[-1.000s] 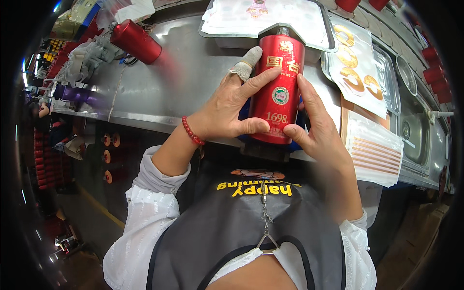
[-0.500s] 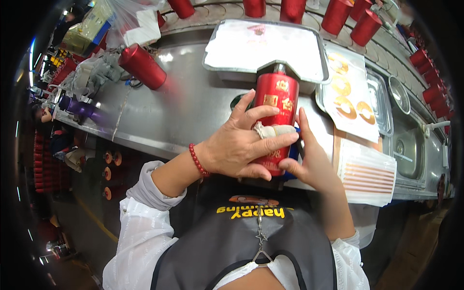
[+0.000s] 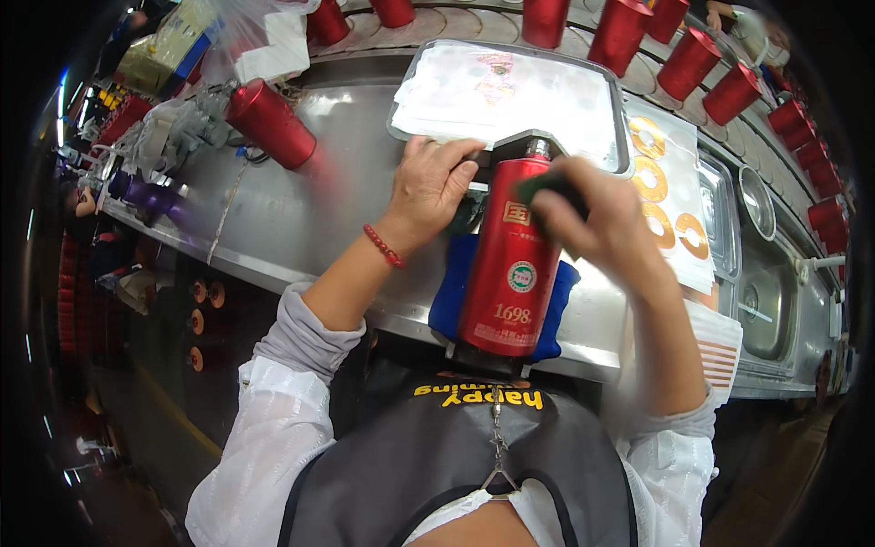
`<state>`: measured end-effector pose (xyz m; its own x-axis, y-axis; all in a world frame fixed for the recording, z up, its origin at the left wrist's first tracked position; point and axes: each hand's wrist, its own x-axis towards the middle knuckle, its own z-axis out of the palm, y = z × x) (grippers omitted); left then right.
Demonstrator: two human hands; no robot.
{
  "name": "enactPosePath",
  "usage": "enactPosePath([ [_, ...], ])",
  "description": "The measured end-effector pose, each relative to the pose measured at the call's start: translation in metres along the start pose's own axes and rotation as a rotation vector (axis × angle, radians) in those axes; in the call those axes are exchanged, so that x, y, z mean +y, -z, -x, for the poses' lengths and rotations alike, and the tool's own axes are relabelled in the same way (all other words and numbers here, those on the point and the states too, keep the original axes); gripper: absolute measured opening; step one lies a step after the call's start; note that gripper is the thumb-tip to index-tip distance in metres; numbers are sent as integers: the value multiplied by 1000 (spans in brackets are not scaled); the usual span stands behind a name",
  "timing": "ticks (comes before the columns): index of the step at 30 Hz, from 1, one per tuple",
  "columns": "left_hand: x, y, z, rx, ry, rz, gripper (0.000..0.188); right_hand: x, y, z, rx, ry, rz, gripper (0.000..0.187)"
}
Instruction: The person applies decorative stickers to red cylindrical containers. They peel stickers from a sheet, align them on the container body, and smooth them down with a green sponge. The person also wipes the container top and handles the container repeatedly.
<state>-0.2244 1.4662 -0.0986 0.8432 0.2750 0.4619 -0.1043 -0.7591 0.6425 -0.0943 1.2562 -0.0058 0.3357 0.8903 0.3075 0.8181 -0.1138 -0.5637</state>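
Note:
A red bottle (image 3: 507,301) with gold lettering and a green-and-white round mark lies neck-away on a blue cloth (image 3: 448,290) in front of me. Its neck rests at a grey angular holder (image 3: 504,146). My right hand (image 3: 602,214), smeared by motion, is closed around a dark green pad (image 3: 552,190) over the bottle's upper right side. Left of the neck, my left hand (image 3: 430,182) has its fingers bent together at the near edge of a tray (image 3: 398,118); what they pinch, if anything, is hidden. The tray carries wet-looking white sheets with faint red-gold print.
Another red bottle (image 3: 272,123) lies on the steel bench (image 3: 346,196) at the left. Sheets with gold ring-shaped decals (image 3: 649,178) and striped strips (image 3: 720,360) are at the right, before a sink (image 3: 775,301). Red bottles (image 3: 620,36) stand along a curved conveyor (image 3: 437,23) behind.
Both hands have come off their two-sided hold on the bottle. My left hand moved up-left to the tray edge; my right now has the green pad. The bottle sits lower, its print turned.

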Motion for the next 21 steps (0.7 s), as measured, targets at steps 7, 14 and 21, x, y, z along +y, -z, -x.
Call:
enactPosePath([
  [7,-21,2,34,-388,302,-300,62,-24,2,-3,-219,43,-156,19],
  [14,-44,-4,49,-38,527,453,34,-47,-8,36,-17,375,124,24],
  [21,72,5,2,-81,296,674,24,-30,-41,34,373,-438,-364,26],
])
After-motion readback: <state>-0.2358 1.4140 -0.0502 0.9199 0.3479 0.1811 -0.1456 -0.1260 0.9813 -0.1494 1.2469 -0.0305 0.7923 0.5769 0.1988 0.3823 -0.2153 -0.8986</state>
